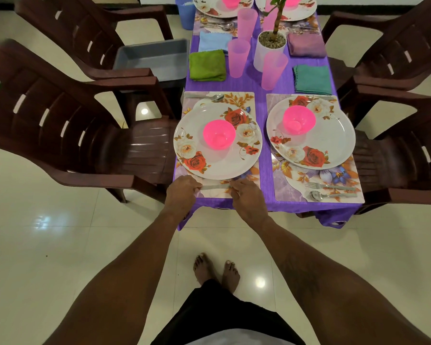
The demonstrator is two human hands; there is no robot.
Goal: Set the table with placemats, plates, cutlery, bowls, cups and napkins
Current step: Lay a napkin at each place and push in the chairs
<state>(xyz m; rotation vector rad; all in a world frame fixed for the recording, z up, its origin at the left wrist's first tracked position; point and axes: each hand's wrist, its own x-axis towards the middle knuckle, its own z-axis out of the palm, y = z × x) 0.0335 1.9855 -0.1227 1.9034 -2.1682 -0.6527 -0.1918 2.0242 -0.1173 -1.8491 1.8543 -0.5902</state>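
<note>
Head view: left hand and right hand pinching cutlery ends; should be laying it parallel to mat edge, off plate.

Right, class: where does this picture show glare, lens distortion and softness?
Head view: lamp glare spots on the floor tiles; the wide lens bows the near left chair and stretches the forearms; the cutlery piece held by the left hand and right hand looks pale and soft against the placemat.
</note>
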